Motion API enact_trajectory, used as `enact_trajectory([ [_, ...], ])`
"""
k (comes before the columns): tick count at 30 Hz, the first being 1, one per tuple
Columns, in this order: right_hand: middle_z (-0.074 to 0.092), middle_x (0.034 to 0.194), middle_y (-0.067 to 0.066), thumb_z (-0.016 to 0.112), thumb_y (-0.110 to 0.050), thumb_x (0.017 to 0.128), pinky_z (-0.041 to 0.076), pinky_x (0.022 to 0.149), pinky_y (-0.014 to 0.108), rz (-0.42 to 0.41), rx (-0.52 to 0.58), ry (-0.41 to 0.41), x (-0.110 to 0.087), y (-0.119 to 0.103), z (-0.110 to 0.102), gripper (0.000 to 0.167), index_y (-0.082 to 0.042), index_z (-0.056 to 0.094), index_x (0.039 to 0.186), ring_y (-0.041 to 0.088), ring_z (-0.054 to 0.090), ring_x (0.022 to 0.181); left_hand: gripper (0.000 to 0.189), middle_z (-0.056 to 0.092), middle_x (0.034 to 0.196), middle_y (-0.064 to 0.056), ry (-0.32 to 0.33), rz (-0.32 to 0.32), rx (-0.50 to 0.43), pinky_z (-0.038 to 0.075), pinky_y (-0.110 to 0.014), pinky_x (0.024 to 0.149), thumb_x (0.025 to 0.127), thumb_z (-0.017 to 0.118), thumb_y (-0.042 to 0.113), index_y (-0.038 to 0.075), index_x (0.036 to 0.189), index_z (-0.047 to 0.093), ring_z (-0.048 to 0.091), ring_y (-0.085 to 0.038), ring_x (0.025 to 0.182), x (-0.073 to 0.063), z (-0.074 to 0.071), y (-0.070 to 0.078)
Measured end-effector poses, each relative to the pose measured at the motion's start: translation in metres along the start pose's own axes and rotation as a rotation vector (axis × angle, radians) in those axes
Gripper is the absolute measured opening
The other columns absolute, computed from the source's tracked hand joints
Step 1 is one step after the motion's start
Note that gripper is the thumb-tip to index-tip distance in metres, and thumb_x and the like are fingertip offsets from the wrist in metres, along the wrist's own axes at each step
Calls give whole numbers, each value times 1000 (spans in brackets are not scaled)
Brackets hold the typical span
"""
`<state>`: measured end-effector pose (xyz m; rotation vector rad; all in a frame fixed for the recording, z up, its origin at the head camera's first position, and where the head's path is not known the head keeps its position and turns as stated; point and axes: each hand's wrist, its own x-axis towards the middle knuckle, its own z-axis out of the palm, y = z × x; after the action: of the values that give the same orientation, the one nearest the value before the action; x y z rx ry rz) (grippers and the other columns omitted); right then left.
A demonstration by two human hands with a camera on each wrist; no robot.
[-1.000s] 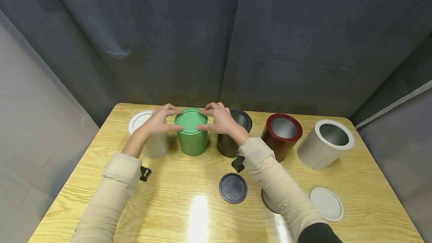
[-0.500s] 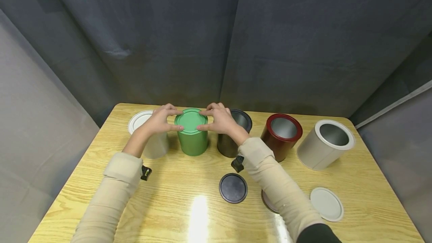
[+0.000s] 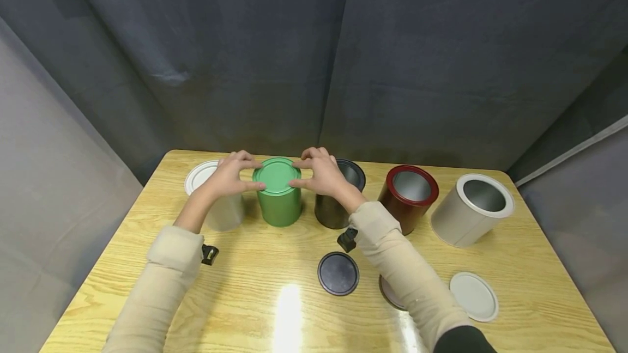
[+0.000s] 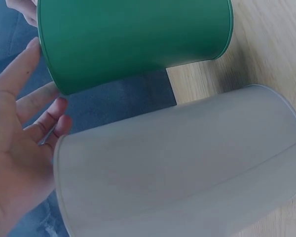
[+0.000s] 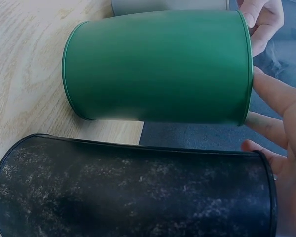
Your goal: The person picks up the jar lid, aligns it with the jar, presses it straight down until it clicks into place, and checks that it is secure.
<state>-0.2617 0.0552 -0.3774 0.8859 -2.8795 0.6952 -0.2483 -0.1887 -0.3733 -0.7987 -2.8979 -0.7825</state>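
Note:
A green can (image 3: 281, 208) stands upright at the back of the table, with a green lid (image 3: 277, 175) on its top. My left hand (image 3: 233, 175) is at the lid's left edge, thumb and index finger stretched out to touch it. On the opposite side my right hand (image 3: 321, 175) touches the lid's edge in the same way. Both wrist views show fingertips at the top rim of the green can (image 4: 133, 39). Beneath my left forearm is a white can (image 3: 225, 214) with a white lid (image 3: 200, 175). An open black can (image 3: 330, 212) stands beside my right hand.
Farther right stand an open dark red can (image 3: 399, 208) and an open cream can (image 3: 453, 219). Toward the front lie a black lid (image 3: 338, 274), a brownish lid (image 3: 391, 294) partly under my right sleeve, and a pale lid (image 3: 474, 297). A dark curtain (image 3: 314, 70) hangs behind the table.
My fingertips have shifted slightly outward, toward the edges of the green lid. The cans and loose lids stay where they were.

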Motion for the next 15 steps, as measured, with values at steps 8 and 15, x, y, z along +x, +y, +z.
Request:
enact_trajectory([
  [8,51,118,9,70,-43,77,32,85,41,8,-14,-11,0,0,0,51,-13,63,119,25,40,107,59,52,111,-15,15,-29,10,28,-45,84,69,79,33,-2,114,62,43,-31,105,0,3,5],
  [15,51,117,9,71,-45,75,31,86,41,36,-8,-26,2,-1,0,53,-13,63,117,25,40,107,61,50,114,-16,5,-93,-6,27,-48,91,68,80,33,-1,114,62,40,-31,107,0,4,10],
])
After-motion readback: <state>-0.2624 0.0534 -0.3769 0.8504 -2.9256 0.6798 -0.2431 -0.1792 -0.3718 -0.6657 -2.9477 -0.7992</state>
